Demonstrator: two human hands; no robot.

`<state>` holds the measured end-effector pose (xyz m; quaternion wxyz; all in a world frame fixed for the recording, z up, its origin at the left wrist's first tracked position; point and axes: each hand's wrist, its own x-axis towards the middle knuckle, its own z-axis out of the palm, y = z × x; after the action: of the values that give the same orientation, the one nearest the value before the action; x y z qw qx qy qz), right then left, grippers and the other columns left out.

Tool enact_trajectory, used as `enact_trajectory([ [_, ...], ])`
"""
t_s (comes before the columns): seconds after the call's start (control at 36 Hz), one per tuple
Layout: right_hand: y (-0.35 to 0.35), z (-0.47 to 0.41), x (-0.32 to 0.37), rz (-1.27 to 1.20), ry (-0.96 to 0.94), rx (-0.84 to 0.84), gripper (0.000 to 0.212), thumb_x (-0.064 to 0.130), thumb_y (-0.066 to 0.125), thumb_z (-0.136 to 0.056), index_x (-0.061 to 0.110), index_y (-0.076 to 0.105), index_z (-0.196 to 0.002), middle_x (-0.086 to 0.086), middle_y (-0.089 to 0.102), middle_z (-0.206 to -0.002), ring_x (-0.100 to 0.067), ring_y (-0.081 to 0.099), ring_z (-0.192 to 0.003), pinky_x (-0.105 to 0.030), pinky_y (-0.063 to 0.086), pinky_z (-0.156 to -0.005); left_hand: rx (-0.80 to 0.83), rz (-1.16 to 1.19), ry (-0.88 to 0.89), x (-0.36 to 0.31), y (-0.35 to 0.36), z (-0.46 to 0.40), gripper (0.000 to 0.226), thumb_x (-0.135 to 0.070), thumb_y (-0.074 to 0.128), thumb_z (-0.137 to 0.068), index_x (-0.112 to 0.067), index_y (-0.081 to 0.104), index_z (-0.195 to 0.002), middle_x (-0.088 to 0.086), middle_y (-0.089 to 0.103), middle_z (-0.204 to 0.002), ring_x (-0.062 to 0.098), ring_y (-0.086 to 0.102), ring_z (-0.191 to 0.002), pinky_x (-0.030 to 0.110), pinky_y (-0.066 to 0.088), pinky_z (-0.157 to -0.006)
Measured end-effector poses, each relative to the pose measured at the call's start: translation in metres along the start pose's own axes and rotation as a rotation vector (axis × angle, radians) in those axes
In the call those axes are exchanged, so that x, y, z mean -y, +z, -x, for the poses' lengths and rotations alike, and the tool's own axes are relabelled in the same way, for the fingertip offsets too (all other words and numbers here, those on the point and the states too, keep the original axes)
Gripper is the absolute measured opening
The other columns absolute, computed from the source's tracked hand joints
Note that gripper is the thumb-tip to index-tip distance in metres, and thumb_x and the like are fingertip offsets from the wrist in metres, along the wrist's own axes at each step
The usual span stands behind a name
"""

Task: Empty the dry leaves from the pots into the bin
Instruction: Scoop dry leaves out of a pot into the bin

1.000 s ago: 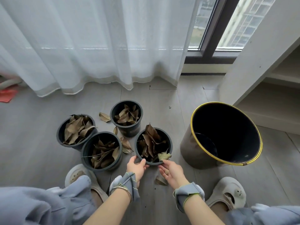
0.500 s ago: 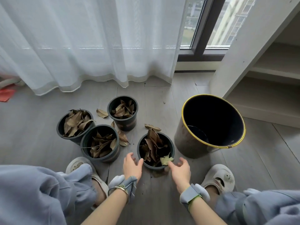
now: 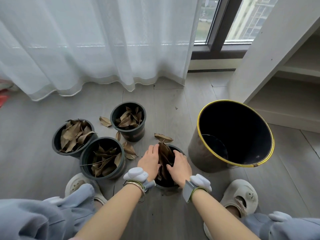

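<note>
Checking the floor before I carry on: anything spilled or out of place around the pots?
Yes. Dry leaves lie loose on the floor: one left of the far pot, some between the pots, one beyond the pot both hands are reaching into. The bin stands upright.
</note>
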<state>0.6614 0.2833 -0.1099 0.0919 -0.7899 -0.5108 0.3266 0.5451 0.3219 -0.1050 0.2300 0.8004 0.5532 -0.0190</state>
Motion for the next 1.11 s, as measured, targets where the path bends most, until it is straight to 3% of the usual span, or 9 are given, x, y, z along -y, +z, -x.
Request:
enact_trajectory([
  [0.25,0.005,-0.015,0.0,-0.181,-0.035,-0.046,0.03,0.017,0.059,-0.087,0.02,0.064,-0.116,0.0,0.067,-0.113,-0.02,0.059,-0.109,-0.029,0.046,-0.087,-0.049,0.12,-0.046,0.0,0.007,-0.003,0.047,-0.023,0.059,-0.089,-0.016,0.037,-0.13,0.002,0.037,-0.129,0.026,0.059,-0.106,0.034,0.048,-0.086],
  [0.33,0.002,-0.016,-0.002,-0.232,-0.04,-0.046,0.011,0.014,0.061,-0.083,0.014,0.069,-0.091,-0.005,0.069,-0.092,-0.024,0.061,-0.091,-0.025,0.039,-0.07,-0.066,0.252,-0.119,0.002,0.009,-0.002,0.047,-0.023,0.064,-0.085,-0.017,0.04,-0.125,0.002,0.042,-0.126,0.028,0.06,-0.105,0.038,0.049,-0.089],
  [0.39,0.0,-0.015,-0.004,-0.254,-0.044,-0.033,0.007,0.013,0.062,-0.081,0.014,0.069,-0.084,-0.005,0.066,-0.083,-0.024,0.06,-0.087,-0.025,0.038,-0.067,-0.084,0.394,-0.173,0.003,0.007,-0.001,0.055,-0.02,0.07,-0.079,-0.017,0.04,-0.125,0.001,0.048,-0.121,0.024,0.061,-0.103,0.038,0.048,-0.092],
  [0.5,-0.006,-0.007,-0.006,-0.307,-0.069,-0.011,0.016,0.011,0.062,-0.081,0.013,0.072,-0.093,-0.005,0.069,-0.091,-0.021,0.06,-0.089,-0.027,0.043,-0.075,-0.08,0.522,-0.206,0.006,0.0,0.0,0.067,-0.017,0.075,-0.075,-0.017,0.041,-0.133,-0.002,0.051,-0.102,0.022,0.063,-0.094,0.039,0.049,-0.091],
  [0.64,-0.017,0.01,-0.003,-0.372,-0.093,-0.046,0.019,0.008,0.062,-0.082,0.013,0.073,-0.097,-0.003,0.069,-0.091,-0.015,0.057,-0.083,-0.023,0.042,-0.074,-0.1,0.443,-0.101,0.008,-0.013,0.005,0.03,-0.02,0.074,-0.077,-0.014,0.064,-0.105,-0.002,0.046,-0.094,0.014,0.054,-0.083,0.028,0.047,-0.084],
  [0.81,-0.04,0.032,0.005,-0.392,-0.164,-0.071,0.018,0.004,0.063,-0.081,0.009,0.074,-0.094,-0.009,0.072,-0.089,-0.014,0.057,-0.079,-0.025,0.042,-0.072,-0.135,0.478,-0.044,0.005,-0.029,0.017,0.028,-0.022,0.075,-0.077,-0.011,0.065,-0.099,-0.003,0.047,-0.096,0.014,0.055,-0.091,0.028,0.047,-0.082],
  [0.92,-0.061,0.044,0.007,-0.446,-0.213,-0.059,0.018,0.005,0.063,-0.082,0.015,0.075,-0.092,-0.001,0.068,-0.077,-0.01,0.056,-0.072,-0.019,0.043,-0.067,-0.122,0.599,0.01,-0.004,-0.049,0.026,0.018,-0.017,0.075,-0.077,-0.014,0.062,-0.09,-0.003,0.062,-0.087,0.014,0.06,-0.087,0.026,0.049,-0.083],
  [1.03,-0.092,0.05,0.01,-0.509,-0.27,-0.046,0.018,0.004,0.063,-0.084,0.008,0.074,-0.098,-0.007,0.072,-0.088,-0.008,0.059,-0.075,-0.012,0.048,-0.068,-0.124,0.724,0.059,-0.019,-0.074,0.027,0.019,-0.016,0.077,-0.075,-0.023,0.061,-0.083,0.0,0.068,-0.082,0.016,0.064,-0.079,0.026,0.053,-0.079],
  [1.11,-0.121,0.053,0.008,-0.587,-0.297,-0.045,0.02,0.004,0.064,-0.086,0.008,0.073,-0.103,-0.007,0.072,-0.09,-0.014,0.065,-0.08,-0.022,0.056,-0.077,-0.146,0.772,0.113,-0.038,-0.094,0.024,0.02,-0.018,0.077,-0.076,-0.022,0.062,-0.089,0.003,0.07,-0.089,0.016,0.067,-0.082,0.025,0.055,-0.079],
])
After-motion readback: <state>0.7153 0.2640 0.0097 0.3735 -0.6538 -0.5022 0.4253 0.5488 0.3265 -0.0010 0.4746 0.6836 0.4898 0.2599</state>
